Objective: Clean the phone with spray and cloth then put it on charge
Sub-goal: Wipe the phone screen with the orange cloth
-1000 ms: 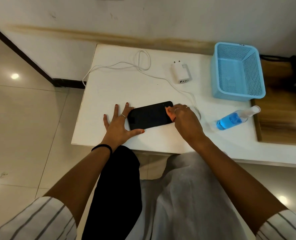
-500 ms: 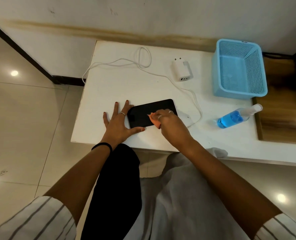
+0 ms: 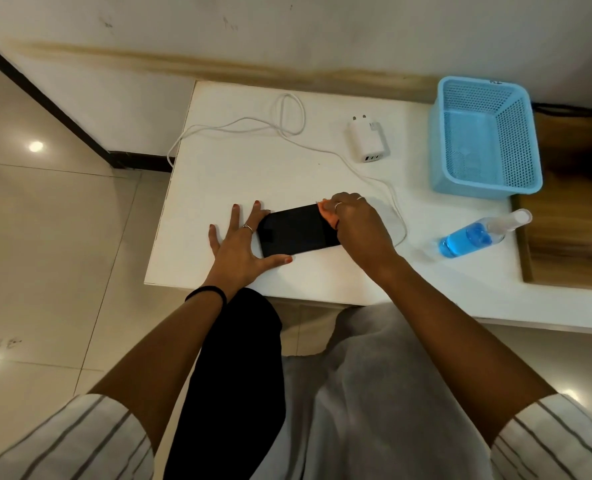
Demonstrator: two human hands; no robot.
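A black phone (image 3: 294,230) lies flat on the white table (image 3: 239,168), screen up. My left hand (image 3: 240,242) rests flat on the table with straight fingers spread, its thumb and forefinger bracing the phone's left end. My right hand (image 3: 358,225) covers the phone's right end and grips a small orange cloth (image 3: 326,209), pressed onto the screen; only a corner of the cloth shows. A spray bottle (image 3: 478,235) with blue liquid lies on its side to the right. A white charger (image 3: 367,140) sits behind, and its white cable (image 3: 322,150) runs past my right hand.
A light blue plastic basket (image 3: 516,140) stands at the back right of the table. A wooden surface (image 3: 571,230) adjoins the table on the right. The table's left edge drops to a tiled floor (image 3: 45,237). My knees sit under the near edge.
My right hand with the cloth slid left over the screen, then back right toward the phone's far right corner. The left hand has stayed in place.
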